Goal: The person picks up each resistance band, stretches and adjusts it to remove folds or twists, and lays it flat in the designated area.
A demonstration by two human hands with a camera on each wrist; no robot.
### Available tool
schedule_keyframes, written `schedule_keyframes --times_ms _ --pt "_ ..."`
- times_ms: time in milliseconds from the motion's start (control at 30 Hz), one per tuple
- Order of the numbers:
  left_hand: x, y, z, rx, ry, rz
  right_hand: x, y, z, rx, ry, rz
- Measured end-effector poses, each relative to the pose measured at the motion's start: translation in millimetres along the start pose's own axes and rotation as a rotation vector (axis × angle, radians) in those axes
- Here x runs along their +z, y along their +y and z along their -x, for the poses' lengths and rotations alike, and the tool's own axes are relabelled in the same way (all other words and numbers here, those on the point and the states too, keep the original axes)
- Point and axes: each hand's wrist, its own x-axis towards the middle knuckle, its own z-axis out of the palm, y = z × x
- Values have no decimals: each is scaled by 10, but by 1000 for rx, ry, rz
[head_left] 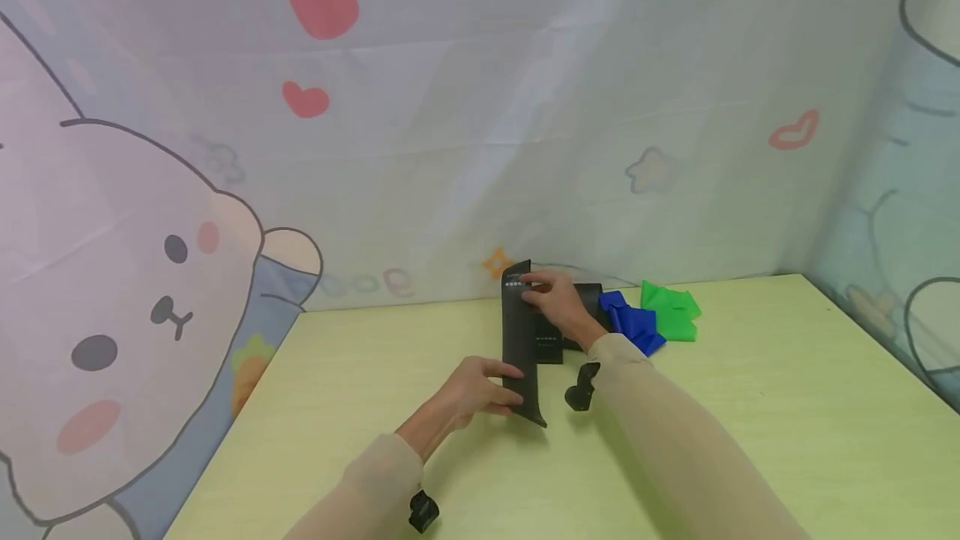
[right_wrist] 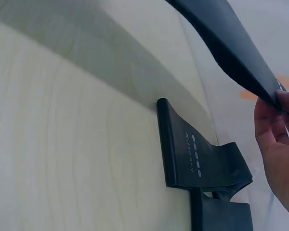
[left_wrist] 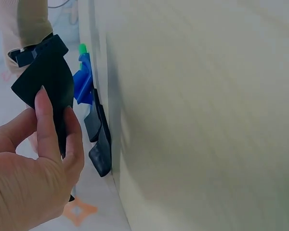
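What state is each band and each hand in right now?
black band: lifted off the table, stretched between both hands.
left hand: pinches the band's near end.
right hand: pinches the band's far end.
second black band: folded, lying on the table.
blue band: crumpled on the table.
green band: crumpled beside the blue one.

Both hands hold a black band [head_left: 521,340] off the bench [head_left: 787,407]: left hand [head_left: 472,394] near, right hand [head_left: 555,298] far; blue band [head_left: 630,319] and green band [head_left: 671,311], apparently folded, lie beyond.
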Motion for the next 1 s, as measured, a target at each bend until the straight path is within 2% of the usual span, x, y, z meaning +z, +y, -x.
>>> schedule_keyframes --times_ms 200,333,567,733,1000 --pt "18 -28 71 16 -20 21 29 18 -3 -24 -15 -2" --pt "17 -18 132 15 -35 24 57 5 5 1 -21 29" --pt "14 -49 213 -14 -6 22 121 8 24 48 -72 -2" --pt "35 -89 251 -15 0 33 149 52 75 82 -101 29" --pt "47 -135 286 -30 27 14 151 87 89 92 -73 83"
